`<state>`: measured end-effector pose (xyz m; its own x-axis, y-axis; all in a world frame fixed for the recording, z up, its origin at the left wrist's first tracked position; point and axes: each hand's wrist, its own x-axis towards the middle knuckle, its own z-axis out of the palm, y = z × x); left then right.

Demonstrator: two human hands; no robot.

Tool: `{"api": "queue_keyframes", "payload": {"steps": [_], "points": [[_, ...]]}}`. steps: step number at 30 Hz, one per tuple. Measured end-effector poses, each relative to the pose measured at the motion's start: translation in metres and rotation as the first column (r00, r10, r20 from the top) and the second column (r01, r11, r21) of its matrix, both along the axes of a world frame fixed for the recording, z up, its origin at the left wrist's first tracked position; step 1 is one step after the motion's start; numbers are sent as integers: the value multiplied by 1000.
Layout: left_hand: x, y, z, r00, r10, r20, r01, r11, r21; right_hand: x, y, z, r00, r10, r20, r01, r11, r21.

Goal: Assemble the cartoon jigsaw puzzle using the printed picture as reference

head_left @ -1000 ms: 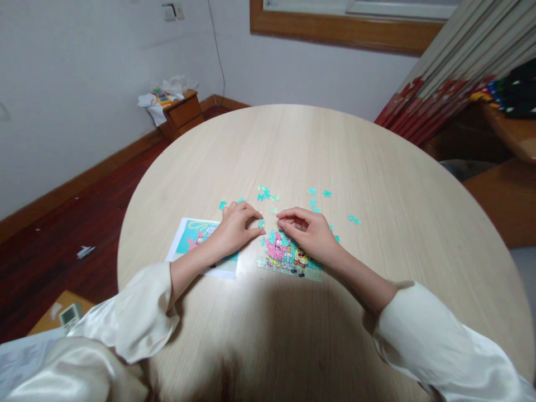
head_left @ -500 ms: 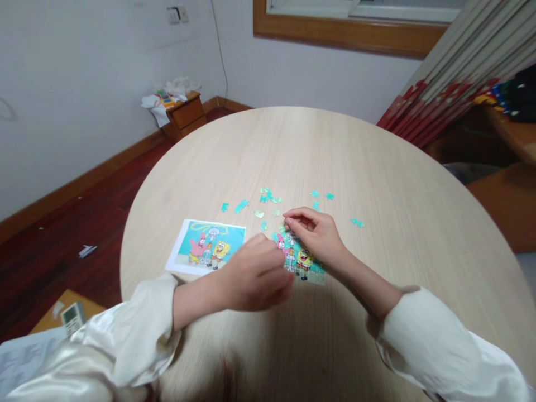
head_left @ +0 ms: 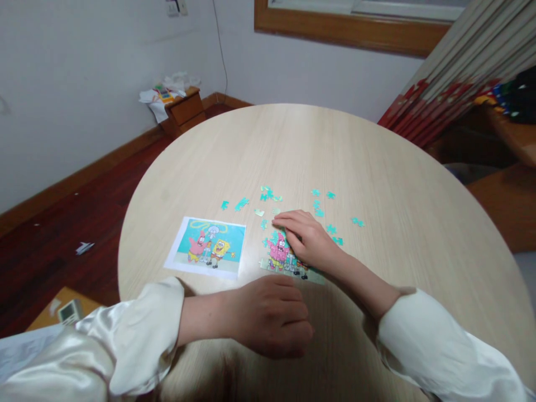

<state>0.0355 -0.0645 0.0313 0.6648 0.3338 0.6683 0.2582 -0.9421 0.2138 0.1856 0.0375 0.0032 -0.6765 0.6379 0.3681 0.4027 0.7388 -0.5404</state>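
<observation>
A partly joined jigsaw puzzle (head_left: 278, 254) lies on the table, showing a pink starfish figure and part of other cartoon figures. My right hand (head_left: 307, 237) lies palm down over its upper right part, fingers stretched out to the left and the thumb below them. What is under the palm is hidden. Closer to me, below the puzzle, my left hand (head_left: 270, 317) is closed with the knuckles up; its fingertips and anything in them are hidden. To the left is a printed reference picture (head_left: 211, 245) of the same cartoon.
Loose teal puzzle pieces (head_left: 242, 204) are scattered beyond the puzzle, with others to the right (head_left: 357, 221). All lie on a round wooden table (head_left: 293, 145). A small cabinet (head_left: 186, 109) stands behind left, and a curtain (head_left: 422, 95) hangs at the right.
My left hand has drawn back toward me, off the puzzle, uncovering the pink figure. My right hand has shifted slightly left and flattened from a pinch-like pose.
</observation>
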Motion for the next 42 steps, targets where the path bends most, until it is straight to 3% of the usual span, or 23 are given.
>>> {"api": "queue_keyframes", "payload": {"steps": [4, 8, 14, 21, 31, 42], "points": [[2, -3, -6, 999, -2, -52, 2, 1000, 0, -2, -4, 3, 977, 85, 194, -103, 991, 81], [4, -6, -10, 994, 21, -109, -23, 1000, -18, -2, -5, 2, 952, 123, 282, -158, 982, 105], [7, -6, -15, 923, 152, -353, -215, 966, -146, 1, -2, -1, 950, 123, 287, -158, 982, 103], [8, -6, -13, 868, 284, -408, -397, 890, -224, 2, 0, -3, 949, 114, 294, -152, 982, 110], [7, -11, -29, 854, 287, -435, -409, 886, -217, 2, 1, -3, 946, 115, 304, -150, 984, 96], [7, -13, -33, 804, 315, -504, -439, 886, -147, 2, 1, -4, 948, 109, 298, -148, 983, 112]]}}
